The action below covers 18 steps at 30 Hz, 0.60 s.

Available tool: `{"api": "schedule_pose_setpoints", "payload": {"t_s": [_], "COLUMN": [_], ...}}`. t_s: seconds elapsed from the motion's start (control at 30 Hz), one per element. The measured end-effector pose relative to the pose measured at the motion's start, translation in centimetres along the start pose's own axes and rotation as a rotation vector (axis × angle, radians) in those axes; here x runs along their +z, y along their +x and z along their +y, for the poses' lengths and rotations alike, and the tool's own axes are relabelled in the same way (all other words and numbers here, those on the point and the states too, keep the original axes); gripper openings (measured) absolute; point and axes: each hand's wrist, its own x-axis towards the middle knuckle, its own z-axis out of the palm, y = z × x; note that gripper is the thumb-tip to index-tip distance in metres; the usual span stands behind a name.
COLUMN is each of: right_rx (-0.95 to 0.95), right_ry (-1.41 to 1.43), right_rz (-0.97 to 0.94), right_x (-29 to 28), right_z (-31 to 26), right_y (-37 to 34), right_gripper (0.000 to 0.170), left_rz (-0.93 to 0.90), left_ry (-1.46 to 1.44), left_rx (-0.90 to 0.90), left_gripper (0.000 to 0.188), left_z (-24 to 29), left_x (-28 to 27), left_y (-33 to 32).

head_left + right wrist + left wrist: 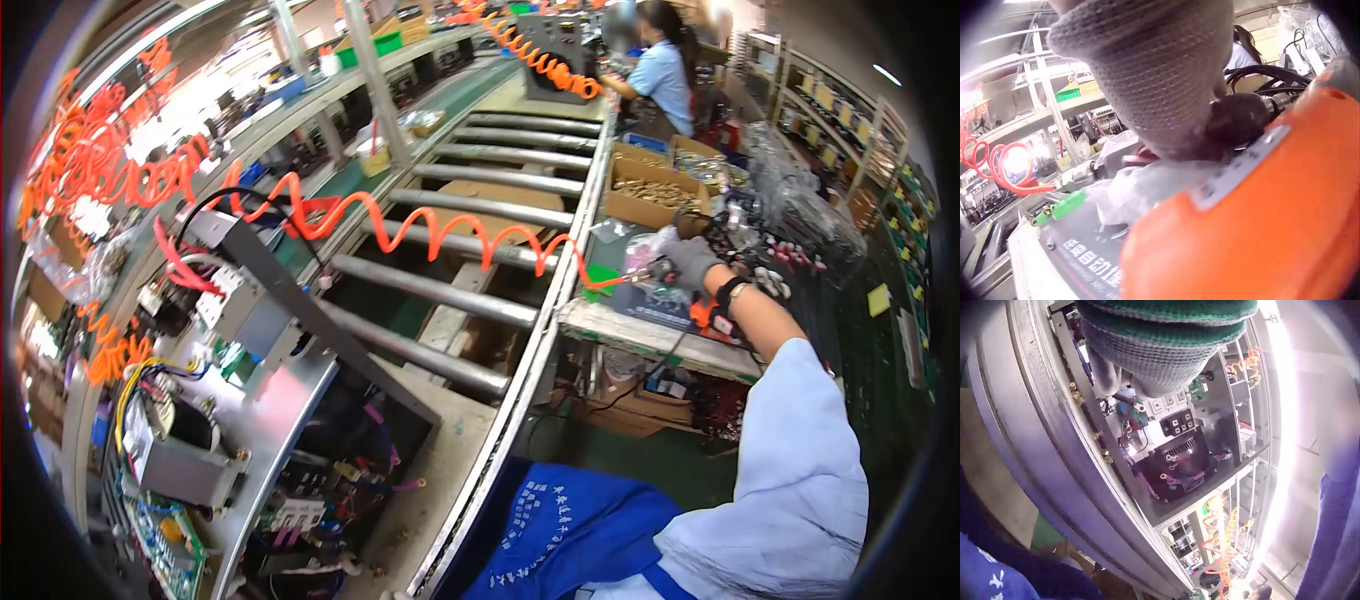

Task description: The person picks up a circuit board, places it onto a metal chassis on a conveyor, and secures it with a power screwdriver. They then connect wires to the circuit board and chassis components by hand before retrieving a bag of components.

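My right hand (690, 262), in a grey knit glove, reaches over the side bench and grips an air tool (658, 270) fed by an orange coiled hose (430, 235). In the right wrist view the glove (1154, 75) covers the tool's middle; its hose fitting (1079, 178) shows to the left. A large orange object (1260, 219) fills the foreground there. My left hand (1166, 350), gloved in grey with a green cuff, is over an open machine chassis (1179, 494). Its fingertips are close to a cable and terminal blocks; I cannot tell whether they pinch anything.
A roller conveyor (430, 290) runs between the chassis and the bench (640, 335). Cardboard boxes of small parts (650, 190) and plastic-wrapped items (800, 200) lie on the bench. Another person (665, 75) works at the far end. Coiled hoses (110, 160) hang at left.
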Motion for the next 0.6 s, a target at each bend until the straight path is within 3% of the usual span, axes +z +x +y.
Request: {"api": "schedule_pose_setpoints", "payload": {"t_s": [0.1, 0.17, 0.23, 0.33, 0.37, 0.4, 0.5, 0.57, 0.6], "right_rx": [-0.051, -0.016, -0.116, -0.191, -0.143, -0.16, -0.228, -0.057, -0.076], "right_ry": [0.058, 0.105, 0.098, -0.102, -0.156, -0.147, -0.052, 0.14, 0.479], "right_rz": [-0.031, -0.027, 0.094, 0.181, 0.189, 0.302, 0.728, 0.713, 0.472], "right_x": [-1.4, -3.0, -5.7, -8.6, -9.6, -10.6, -13.0, -13.9, -14.5], "right_z": [1.0, 1.3, 1.7, 3.5, 3.9, 4.2, 2.5, 0.3, -0.6], "right_y": [-0.1, 0.0, -0.7, -0.9, -1.0, -1.5, -2.8, -3.1, -3.0], "right_gripper": [0.047, 0.048, 0.05, 0.047, 0.046, 0.045, 0.04, 0.029, 0.026], "left_rz": [-0.049, -0.119, -0.123, -0.124, -0.109, -0.089, -0.101, -0.097, -0.126], "left_ry": [0.061, 0.094, 0.072, 0.09, -0.053, -0.189, -0.123, -0.08, -0.098], "left_rx": [0.076, -0.006, 0.106, 0.202, 0.175, 0.141, 0.226, 0.331, 0.334], "left_gripper": [0.021, 0.018, 0.02, 0.021, 0.02, 0.019, 0.016, 0.01, 0.011], "left_z": [2.3, 1.5, 1.8, 0.0, -0.1, -0.1, 0.4, 2.2, 2.5], "left_x": [0.4, 1.0, 1.4, 3.2, 4.1, 4.7, 4.9, 4.3, 4.3], "left_y": [-0.4, -0.6, -0.5, -0.3, -0.2, -0.3, -0.5, -0.7, -0.8]}}
